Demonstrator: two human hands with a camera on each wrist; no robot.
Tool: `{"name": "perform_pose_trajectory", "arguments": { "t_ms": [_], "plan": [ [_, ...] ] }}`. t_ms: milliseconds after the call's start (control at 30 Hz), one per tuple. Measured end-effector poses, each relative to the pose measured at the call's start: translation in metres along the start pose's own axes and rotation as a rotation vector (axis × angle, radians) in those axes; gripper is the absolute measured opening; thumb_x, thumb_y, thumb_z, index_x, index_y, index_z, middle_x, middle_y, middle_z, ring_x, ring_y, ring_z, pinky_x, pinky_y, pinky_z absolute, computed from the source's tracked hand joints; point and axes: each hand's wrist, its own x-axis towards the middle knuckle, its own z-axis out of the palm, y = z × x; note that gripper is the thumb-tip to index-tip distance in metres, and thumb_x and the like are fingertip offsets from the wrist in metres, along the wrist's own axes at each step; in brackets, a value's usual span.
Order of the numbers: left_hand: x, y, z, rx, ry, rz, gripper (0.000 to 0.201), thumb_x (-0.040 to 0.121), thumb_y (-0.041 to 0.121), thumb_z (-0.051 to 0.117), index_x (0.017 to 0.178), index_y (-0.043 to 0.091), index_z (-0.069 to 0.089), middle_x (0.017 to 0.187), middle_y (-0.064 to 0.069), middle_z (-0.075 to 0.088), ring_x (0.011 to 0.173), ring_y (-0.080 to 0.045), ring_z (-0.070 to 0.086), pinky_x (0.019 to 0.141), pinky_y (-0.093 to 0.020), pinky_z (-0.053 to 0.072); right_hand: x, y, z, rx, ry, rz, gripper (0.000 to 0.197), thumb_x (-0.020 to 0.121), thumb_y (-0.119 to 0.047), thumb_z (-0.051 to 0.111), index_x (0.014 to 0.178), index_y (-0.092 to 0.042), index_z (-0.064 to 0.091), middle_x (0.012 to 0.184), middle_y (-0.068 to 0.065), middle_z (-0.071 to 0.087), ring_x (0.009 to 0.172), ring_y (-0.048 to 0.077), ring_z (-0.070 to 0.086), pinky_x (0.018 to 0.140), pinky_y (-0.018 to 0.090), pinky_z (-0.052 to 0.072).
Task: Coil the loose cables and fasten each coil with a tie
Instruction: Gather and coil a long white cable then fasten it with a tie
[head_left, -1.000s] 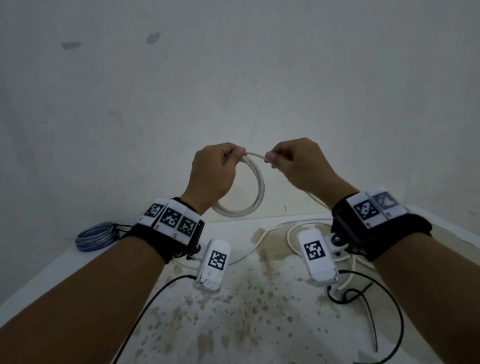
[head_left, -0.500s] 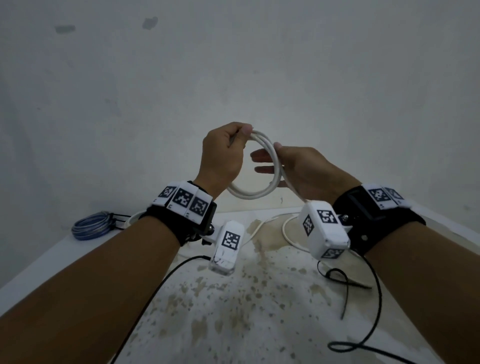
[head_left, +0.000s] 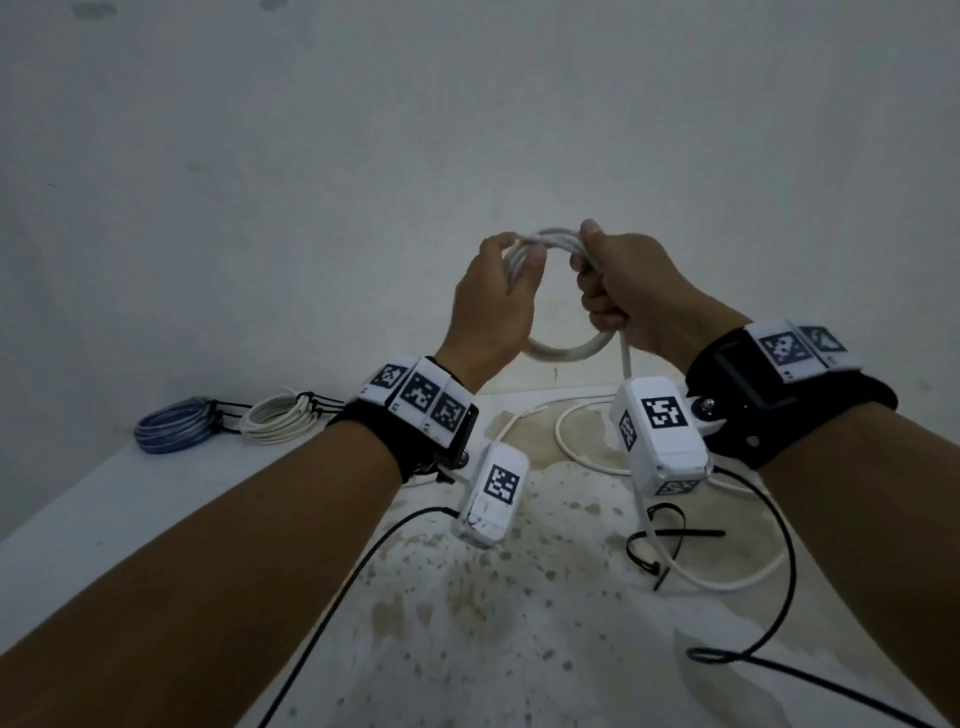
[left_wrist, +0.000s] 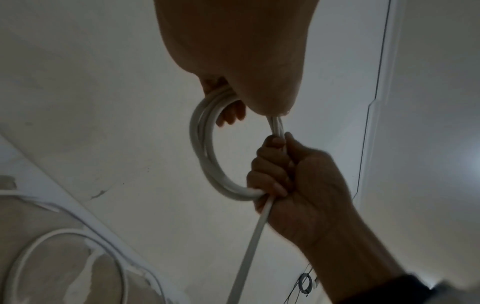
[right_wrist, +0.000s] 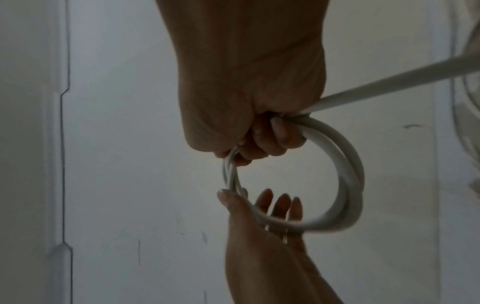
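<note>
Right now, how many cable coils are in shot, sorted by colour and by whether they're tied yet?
Blue coil, tied, on the table: 1
White coil, tied, on the table: 1
White coil in progress, untied, held by left hand and right hand: 1
Total: 3

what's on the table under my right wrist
Slack white cable curves there, crossed by a loose black tie on the stained table. The right wrist and its camera hide part of that cable.

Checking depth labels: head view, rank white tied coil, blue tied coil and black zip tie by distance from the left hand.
From the left hand:
1. White tied coil, back left of the table.
2. Blue tied coil, further left.
3. Black zip tie, lower right; too close to call against the blue one.
</note>
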Motion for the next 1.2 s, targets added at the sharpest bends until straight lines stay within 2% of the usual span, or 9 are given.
{"name": "perform_pose_trajectory", "arguments": {
  "t_ms": [67, 133, 233, 333, 500, 600, 700, 967, 1200],
  "plan": [
    [-0.014, -0.003, 0.007, 0.075, -0.057, -0.152, 0.049, 0.100, 0.048, 0.038, 0.131, 0.010, 0.039, 0.124, -0.011, 0.055, 0.110, -0.025, 0.057, 0.093, -0.040, 0.048, 0.000, -0.009, -0.002, -0.042, 0.062, -0.036, 0.044, 0.104, -0.041, 0.037, 0.070, -0.016, 0.049, 0.045, -0.006, 0.035, 0.036, 0.008, 0.026, 0.037, 0.018, 0.021],
    [-0.035, -0.002, 0.010, 0.103, -0.254, -0.276, 0.030, 0.102, 0.035, 0.038, 0.112, 0.008, 0.048, 0.104, -0.013, 0.061, 0.087, -0.028, 0.062, 0.074, -0.038, 0.052, -0.001, -0.016, 0.000, -0.072, 0.107, -0.061, 0.044, 0.105, -0.040, 0.036, 0.070, -0.016, 0.048, 0.043, -0.007, 0.035, 0.034, 0.009, 0.027, 0.037, 0.018, 0.022],
    [-0.067, 0.008, 0.012, -0.028, -0.814, -0.357, 0.020, 0.099, 0.013, 0.041, 0.094, 0.009, 0.060, 0.075, -0.009, 0.060, 0.058, -0.020, 0.054, 0.055, -0.029, 0.047, -0.004, -0.018, 0.004, -0.080, 0.137, -0.076, 0.044, 0.104, -0.040, 0.036, 0.069, -0.016, 0.048, 0.043, -0.006, 0.035, 0.033, 0.009, 0.027, 0.037, 0.018, 0.023],
    [-0.083, 0.022, 0.014, -0.247, -0.961, -0.384, 0.023, 0.099, 0.016, 0.044, 0.087, 0.007, 0.062, 0.072, -0.010, 0.062, 0.058, -0.019, 0.056, 0.053, -0.026, 0.048, -0.007, -0.011, 0.012, -0.049, 0.147, -0.073, 0.045, 0.104, -0.040, 0.035, 0.070, -0.016, 0.049, 0.042, -0.006, 0.034, 0.033, 0.009, 0.026, 0.038, 0.019, 0.022],
    [-0.078, 0.040, 0.008, -0.453, -0.718, -0.770, 0.030, 0.097, -0.002, 0.034, 0.072, 0.003, 0.050, 0.049, -0.005, 0.061, 0.046, -0.016, 0.062, 0.047, -0.024, 0.053, -0.010, -0.008, 0.015, -0.050, 0.142, -0.039, 0.045, 0.104, -0.040, 0.035, 0.070, -0.015, 0.048, 0.041, -0.007, 0.033, 0.034, 0.010, 0.025, 0.038, 0.019, 0.021],
    [-0.072, 0.042, 0.001, -0.489, -0.601, -0.895, 0.034, 0.098, 0.010, 0.036, 0.070, 0.003, 0.053, 0.052, -0.009, 0.062, 0.050, -0.020, 0.064, 0.056, -0.029, 0.059, -0.012, -0.015, 0.010, -0.179, 0.107, 0.003, 0.043, 0.104, -0.040, 0.035, 0.071, -0.016, 0.048, 0.047, -0.004, 0.034, 0.037, 0.011, 0.025, 0.038, 0.019, 0.022],
    [-0.069, 0.045, 0.002, -0.427, -0.525, -0.895, 0.032, 0.101, 0.016, 0.047, 0.075, 0.003, 0.060, 0.054, -0.006, 0.065, 0.048, -0.012, 0.065, 0.061, -0.023, 0.057, -0.013, -0.023, 0.007, -0.319, 0.096, 0.056, 0.042, 0.103, -0.041, 0.035, 0.074, -0.016, 0.050, 0.055, -0.002, 0.037, 0.040, 0.011, 0.028, 0.040, 0.020, 0.025],
    [-0.061, 0.062, -0.005, -0.419, -0.416, -0.899, 0.027, 0.097, 0.002, 0.048, 0.070, 0.004, 0.050, 0.036, -0.004, 0.052, 0.029, -0.009, 0.052, 0.038, -0.018, 0.049, -0.009, -0.032, 0.014, -0.483, 0.166, 0.053, 0.039, 0.104, -0.041, 0.034, 0.091, -0.010, 0.055, 0.066, 0.004, 0.044, 0.050, 0.017, 0.038, 0.045, 0.024, 0.030],
    [-0.047, 0.060, -0.022, -0.437, -0.219, -0.855, 0.007, 0.089, -0.006, 0.052, 0.084, -0.004, 0.056, 0.069, -0.019, 0.068, 0.051, -0.020, 0.065, 0.048, -0.023, 0.056, -0.012, -0.029, 0.024, -0.549, 0.135, 0.031, 0.036, 0.102, -0.031, 0.034, 0.068, -0.019, 0.040, 0.064, 0.001, 0.037, 0.051, 0.014, 0.034, 0.046, 0.026, 0.029]
  ]
}}
